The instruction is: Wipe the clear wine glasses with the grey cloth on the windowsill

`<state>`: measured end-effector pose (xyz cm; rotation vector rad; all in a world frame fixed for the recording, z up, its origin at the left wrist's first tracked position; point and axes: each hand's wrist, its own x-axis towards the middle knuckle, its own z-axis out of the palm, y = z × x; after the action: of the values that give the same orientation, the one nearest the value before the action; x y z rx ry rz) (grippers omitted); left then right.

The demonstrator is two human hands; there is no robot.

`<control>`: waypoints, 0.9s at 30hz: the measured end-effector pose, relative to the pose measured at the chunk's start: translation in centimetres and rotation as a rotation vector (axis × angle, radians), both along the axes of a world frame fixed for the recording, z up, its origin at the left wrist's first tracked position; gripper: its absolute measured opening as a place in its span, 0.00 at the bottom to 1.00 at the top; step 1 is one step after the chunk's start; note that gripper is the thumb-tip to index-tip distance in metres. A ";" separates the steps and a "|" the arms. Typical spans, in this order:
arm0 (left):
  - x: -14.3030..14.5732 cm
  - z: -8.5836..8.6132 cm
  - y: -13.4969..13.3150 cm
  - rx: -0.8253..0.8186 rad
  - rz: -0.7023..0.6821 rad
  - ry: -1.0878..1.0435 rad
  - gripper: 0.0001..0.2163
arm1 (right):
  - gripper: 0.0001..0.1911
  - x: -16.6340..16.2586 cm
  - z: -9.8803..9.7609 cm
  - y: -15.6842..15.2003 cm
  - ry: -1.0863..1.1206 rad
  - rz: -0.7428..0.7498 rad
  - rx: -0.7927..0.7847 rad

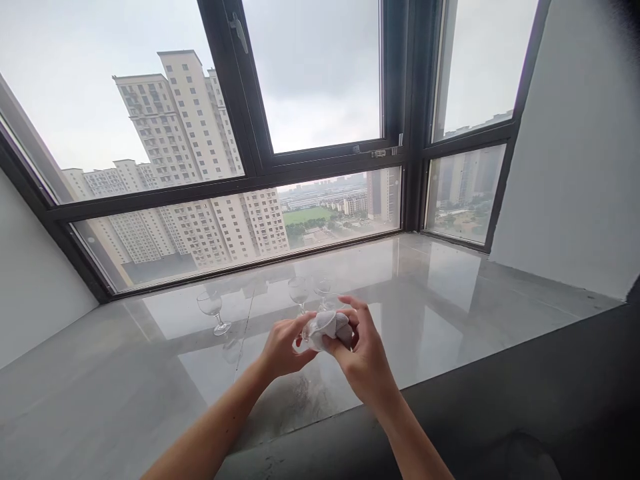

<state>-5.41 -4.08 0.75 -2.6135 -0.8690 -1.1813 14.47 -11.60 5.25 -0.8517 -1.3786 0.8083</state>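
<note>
My right hand (364, 350) grips a bunched white-grey cloth (330, 327), thumb in front and fingers behind, with the index finger raised. Against the cloth's left side, my left hand (287, 347) curls round what looks like a clear glass (309, 333), mostly covered by the cloth and fingers. Just beyond my hands stand two stemmed glasses, one clear glass (299, 291) to the left and a fainter glass (323, 288) to the right, their lower parts partly hidden. Farther left, another stemmed glass (210, 305) stands upright on the sill.
A shiny grey stone windowsill (440, 320) lies under my hands, its front edge (450, 370) close to me. Dark window frames (320, 170) enclose the panes behind, with a handle (239, 32) at upper left. White walls (575, 173) bound the sill on both sides.
</note>
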 end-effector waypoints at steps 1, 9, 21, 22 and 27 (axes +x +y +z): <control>0.1 0.0 -0.1 0.010 -0.014 0.001 0.28 | 0.27 0.3 0.2 -0.1 -0.032 -0.015 0.000; 0.2 0.3 -0.2 0.016 -0.005 0.009 0.28 | 0.26 1.5 0.2 0.0 -0.370 -0.250 0.140; 0.0 0.1 0.0 -0.044 -0.008 0.003 0.28 | 0.37 2.1 0.6 -0.6 -0.528 -0.115 0.135; 0.0 0.1 -0.1 -0.054 -0.005 -0.005 0.27 | 0.38 2.3 0.8 -0.7 -0.534 -0.109 0.130; 0.1 0.3 -0.3 -0.082 -0.003 -0.002 0.26 | 0.44 3.0 1.0 -0.7 -0.564 -0.072 0.120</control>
<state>-5.31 -4.34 1.00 -2.6793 -0.9341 -1.1730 17.51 -12.35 6.22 -1.0751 -1.8545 0.4340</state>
